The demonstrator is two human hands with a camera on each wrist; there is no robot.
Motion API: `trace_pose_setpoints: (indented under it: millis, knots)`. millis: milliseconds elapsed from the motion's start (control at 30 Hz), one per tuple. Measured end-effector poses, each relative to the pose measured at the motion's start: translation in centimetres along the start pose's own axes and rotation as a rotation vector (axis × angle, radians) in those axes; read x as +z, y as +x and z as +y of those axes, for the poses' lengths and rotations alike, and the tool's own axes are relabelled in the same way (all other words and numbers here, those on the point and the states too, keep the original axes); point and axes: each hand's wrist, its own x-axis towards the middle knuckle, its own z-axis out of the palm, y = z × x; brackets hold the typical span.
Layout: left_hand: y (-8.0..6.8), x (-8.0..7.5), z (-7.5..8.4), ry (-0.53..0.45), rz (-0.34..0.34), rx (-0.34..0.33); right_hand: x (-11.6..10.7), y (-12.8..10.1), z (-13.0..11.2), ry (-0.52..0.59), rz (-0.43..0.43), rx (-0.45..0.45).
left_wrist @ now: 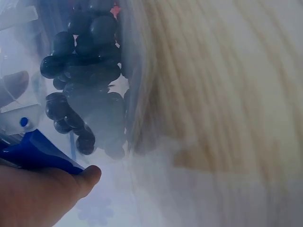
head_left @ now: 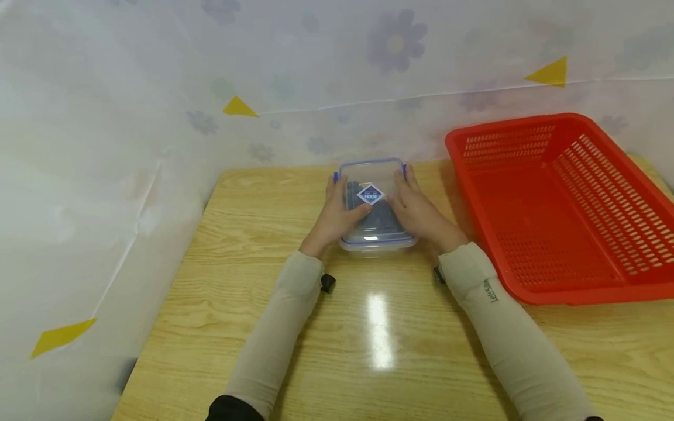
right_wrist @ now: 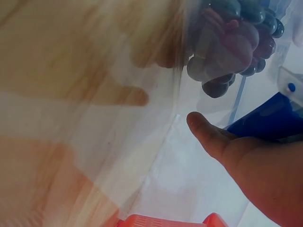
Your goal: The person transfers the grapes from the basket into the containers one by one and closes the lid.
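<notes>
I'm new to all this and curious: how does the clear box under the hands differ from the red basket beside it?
The clear box is small, see-through and lidded, with dark round pieces inside; the red basket is larger, opaque, perforated and open-topped. The left hand and right hand hold the box; the basket stands untouched. Both sit on the wooden table.

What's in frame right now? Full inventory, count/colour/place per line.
Food container: 1, clear plastic with blue-trimmed lid and a blue diamond label, far middle of the table, between both hands.
Dark round pieces: a cluster, dark blue-black, inside the container; exact count cannot be told.
Basket: 1, red slotted plastic, right side of the table, apart from the container.
Table: 1, light wood grain, glossy.
Backdrop sheet: 1, white with faint flowers and yellow triangles, behind and left of the table.
Left hand: 1, beige sleeve, on the container's left side and lid.
Right hand: 1, beige sleeve, on the container's right side.
</notes>
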Motion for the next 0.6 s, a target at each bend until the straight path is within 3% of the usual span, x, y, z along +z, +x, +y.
trace_pose_setpoints:
  millis: [267,600]
  knots:
    - [0.16,0.14,0.09,-0.046,0.005,-0.017,-0.04,0.03,-0.03,0.012,-0.027,0.01]
    - [0.06,0.49,0.17,-0.004,0.019,0.001,0.24,0.15,0.24,0.001,-0.019,-0.001]
